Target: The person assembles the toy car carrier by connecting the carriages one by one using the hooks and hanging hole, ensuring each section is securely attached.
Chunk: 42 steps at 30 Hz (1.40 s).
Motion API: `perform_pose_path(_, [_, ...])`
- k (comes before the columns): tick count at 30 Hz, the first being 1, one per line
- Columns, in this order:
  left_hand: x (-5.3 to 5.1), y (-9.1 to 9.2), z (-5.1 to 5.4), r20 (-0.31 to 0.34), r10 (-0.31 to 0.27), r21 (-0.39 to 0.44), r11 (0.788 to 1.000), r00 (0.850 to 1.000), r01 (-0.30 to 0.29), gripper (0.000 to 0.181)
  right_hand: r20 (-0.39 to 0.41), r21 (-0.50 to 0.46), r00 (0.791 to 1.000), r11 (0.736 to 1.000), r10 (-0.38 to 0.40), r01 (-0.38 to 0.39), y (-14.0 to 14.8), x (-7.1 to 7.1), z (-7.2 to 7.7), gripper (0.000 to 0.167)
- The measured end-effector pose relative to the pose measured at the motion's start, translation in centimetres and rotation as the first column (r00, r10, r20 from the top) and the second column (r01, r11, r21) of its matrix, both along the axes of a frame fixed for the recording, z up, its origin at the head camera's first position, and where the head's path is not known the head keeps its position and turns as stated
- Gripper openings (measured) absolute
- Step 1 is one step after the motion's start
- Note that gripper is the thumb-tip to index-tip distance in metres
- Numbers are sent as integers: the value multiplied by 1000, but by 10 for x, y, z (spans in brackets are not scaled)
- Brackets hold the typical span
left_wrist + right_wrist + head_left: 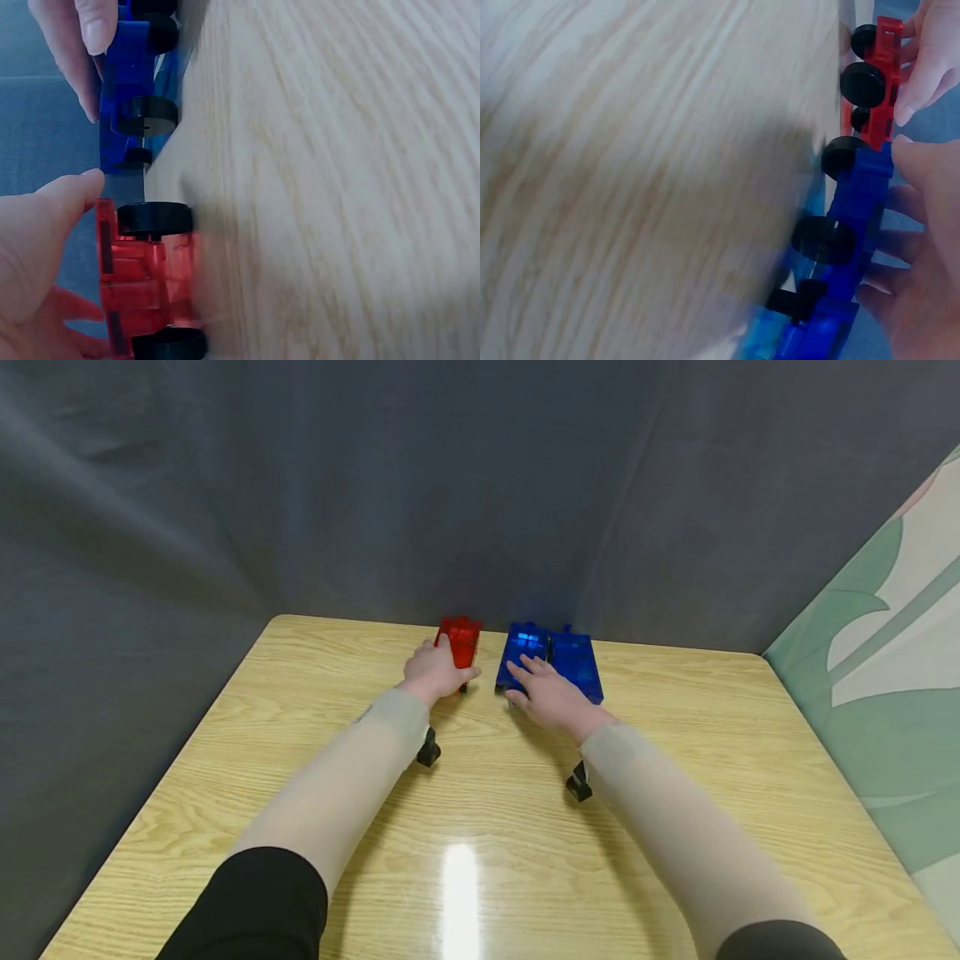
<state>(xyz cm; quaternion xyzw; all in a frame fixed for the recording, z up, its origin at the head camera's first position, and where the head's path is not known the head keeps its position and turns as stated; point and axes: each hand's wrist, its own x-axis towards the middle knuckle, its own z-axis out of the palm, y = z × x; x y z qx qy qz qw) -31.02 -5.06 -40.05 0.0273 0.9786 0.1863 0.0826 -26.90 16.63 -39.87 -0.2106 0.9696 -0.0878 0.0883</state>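
Note:
A see-through red toy car (467,647) with black wheels stands near the table's back edge. My left hand (437,670) reaches over its left side, fingers spread and thumb out to the right. In the left wrist view, the thumb lies close to the top of the red car (142,281). To the right, two blue toy vehicles (576,662) stand side by side. My right hand (553,695) is spread over the left blue one (517,647). The right wrist view has its thumb and fingers along the blue body (862,195); firm contact is unclear.
A light wood-grain table (495,802) carries the toys, and a dark grey cloth (450,493) hangs right behind them. Green-and-white leaf-patterned fabric (885,693) borders the right side. Black mounts (429,748) protrude beneath both wrists.

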Motion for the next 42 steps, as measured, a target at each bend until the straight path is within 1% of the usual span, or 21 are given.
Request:
perform_pose_path(5, [-1,3,-4,-9,14,18,1000,1000,-13,103,-7,-3,1000,1000,-22,22,-1,1,0,62])
perform_pose_path(15, [-2,-1,0,-28,25,4,1000,999,-25,91,15,-2,999,1000,-31,31,-5,-1,3,63])
perform_pose_path(20, [-1,-4,2,-37,12,9,1000,999,-12,85,34,-1,999,1000,-26,26,-7,-3,7,63])
perform_pose_path(24, [4,-7,5,-43,-8,18,1000,999,8,75,47,-6,999,1000,-25,25,-6,-3,8,63])
perform_pose_path(26, [7,-9,7,-50,-24,23,999,998,25,73,50,-6,998,1000,-26,26,-6,-3,8,63])
perform_pose_path(33, [19,-18,17,-88,-78,8,997,993,79,87,51,0,998,1000,-25,25,-6,-5,8,63])
perform_pose_path(37, [26,-25,25,-113,-112,12,993,987,114,88,56,-4,998,1000,-27,27,-5,-7,8,63])
perform_pose_path(42, [36,-39,32,-120,-168,13,985,979,171,89,59,-7,998,1000,-27,28,-4,-8,6,64])
